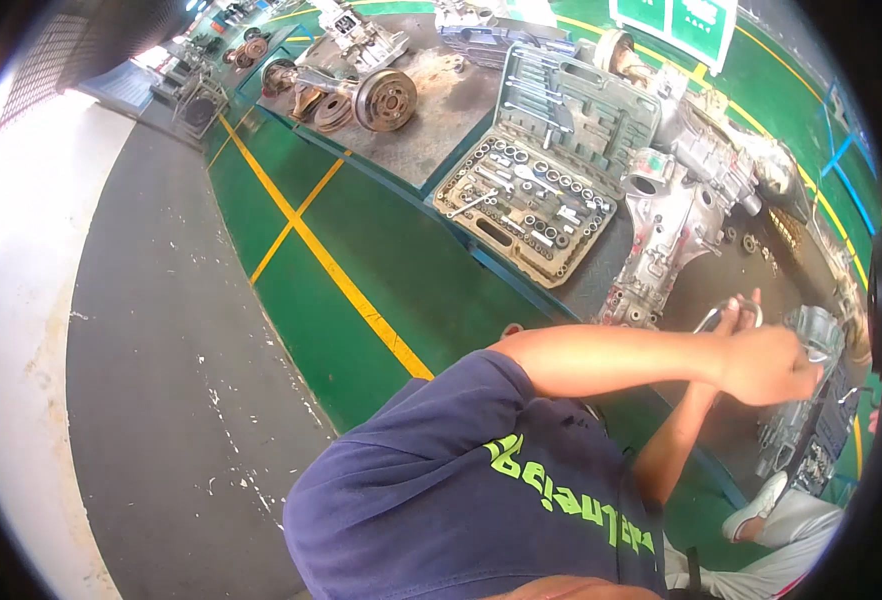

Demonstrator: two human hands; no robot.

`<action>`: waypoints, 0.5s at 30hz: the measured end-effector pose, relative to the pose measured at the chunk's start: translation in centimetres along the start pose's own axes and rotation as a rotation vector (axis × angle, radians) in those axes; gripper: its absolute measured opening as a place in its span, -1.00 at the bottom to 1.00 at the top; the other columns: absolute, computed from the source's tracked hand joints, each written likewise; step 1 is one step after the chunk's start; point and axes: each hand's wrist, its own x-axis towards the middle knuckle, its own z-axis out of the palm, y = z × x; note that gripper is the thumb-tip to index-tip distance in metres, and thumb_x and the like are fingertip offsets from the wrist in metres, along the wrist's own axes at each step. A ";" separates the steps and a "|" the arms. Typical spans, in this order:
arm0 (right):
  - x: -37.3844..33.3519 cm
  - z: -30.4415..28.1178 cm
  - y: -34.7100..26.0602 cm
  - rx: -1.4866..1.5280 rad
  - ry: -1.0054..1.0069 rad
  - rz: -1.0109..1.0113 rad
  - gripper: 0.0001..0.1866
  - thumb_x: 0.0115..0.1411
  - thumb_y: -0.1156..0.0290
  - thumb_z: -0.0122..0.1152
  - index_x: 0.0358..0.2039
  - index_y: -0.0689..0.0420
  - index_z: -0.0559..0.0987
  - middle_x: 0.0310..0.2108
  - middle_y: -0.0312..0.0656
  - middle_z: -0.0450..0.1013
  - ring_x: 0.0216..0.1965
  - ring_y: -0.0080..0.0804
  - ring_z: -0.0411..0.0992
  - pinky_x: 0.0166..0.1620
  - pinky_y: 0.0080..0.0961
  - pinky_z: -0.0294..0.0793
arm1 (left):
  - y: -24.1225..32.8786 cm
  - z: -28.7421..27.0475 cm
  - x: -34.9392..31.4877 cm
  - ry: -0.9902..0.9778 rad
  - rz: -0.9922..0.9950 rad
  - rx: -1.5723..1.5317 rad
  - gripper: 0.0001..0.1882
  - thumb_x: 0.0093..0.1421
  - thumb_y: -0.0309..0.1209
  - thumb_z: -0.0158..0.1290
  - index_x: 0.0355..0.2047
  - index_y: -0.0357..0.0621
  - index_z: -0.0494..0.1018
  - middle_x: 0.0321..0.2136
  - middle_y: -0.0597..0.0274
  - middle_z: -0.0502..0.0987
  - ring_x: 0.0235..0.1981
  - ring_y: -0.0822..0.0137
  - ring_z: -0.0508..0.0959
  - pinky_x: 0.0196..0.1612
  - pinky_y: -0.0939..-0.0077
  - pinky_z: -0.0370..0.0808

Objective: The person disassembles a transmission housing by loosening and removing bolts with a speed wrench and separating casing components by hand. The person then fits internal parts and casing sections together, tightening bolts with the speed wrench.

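My left arm reaches across to the right, over my right forearm. My left hand [769,366] is closed in a fist beside a grey metal gearbox housing [811,325]; a small shiny metal part shows at its knuckles, and what it grips is mostly hidden. Just beyond it, my right hand [731,318] is partly covered by the left wrist. Its fingers are closed round a shiny curved metal piece, like a ring or bent bar [707,318], with one finger pointing up. Both hands are over the workbench [586,255].
An open socket set case [551,255] lies on the bench, with spanners in its lid. Nearby stand a reddish-grey gearbox casing [666,225] and more gearbox parts [721,155]. A rusty brake drum [386,100] rests farther left. A white shoe [759,505] shows below.
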 end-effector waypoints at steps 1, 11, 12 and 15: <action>-1.0 1.0 -1.7 0.372 -0.043 0.195 -0.56 0.34 0.52 0.13 0.23 0.17 0.41 -0.05 -0.21 0.51 -0.16 -0.60 0.42 -0.06 -0.58 0.43 | 1.0 -1.1 0.5 -0.185 -0.045 -0.130 -0.45 0.31 -0.12 -0.14 -0.67 -0.31 0.45 -0.66 -0.22 0.47 -0.56 -0.24 0.52 -0.36 -0.08 0.45; -10.4 -2.5 -7.7 0.192 -0.236 0.162 -0.67 0.32 0.54 0.16 0.08 0.33 0.47 -0.09 -0.12 0.58 -0.14 -0.51 0.55 -0.24 -0.61 0.58 | -6.3 -9.7 4.1 0.092 0.236 0.372 -0.65 0.28 -0.23 -0.17 -0.48 -0.23 0.45 -0.55 -0.21 0.53 -0.47 -0.19 0.58 -0.40 -0.08 0.49; -9.6 -2.3 -8.0 0.143 -0.159 0.163 -0.66 0.33 0.53 0.16 0.09 0.34 0.47 -0.10 -0.11 0.59 -0.14 -0.51 0.55 -0.23 -0.59 0.59 | -6.4 -11.5 3.6 0.083 0.233 0.302 -0.62 0.30 -0.21 -0.18 -0.51 -0.22 0.43 -0.58 -0.14 0.54 -0.53 -0.08 0.59 -0.45 0.04 0.50; -6.1 -2.8 -6.9 -0.237 -0.054 0.018 -0.70 0.27 0.49 0.24 0.00 0.32 0.56 -0.12 -0.05 0.60 -0.16 -0.47 0.58 -0.10 -0.48 0.58 | -5.0 -12.6 1.8 -0.006 -0.131 -0.382 -0.62 0.30 -0.19 -0.13 -0.50 -0.18 0.49 -0.69 0.32 0.45 -0.62 0.51 0.46 -0.52 0.53 0.40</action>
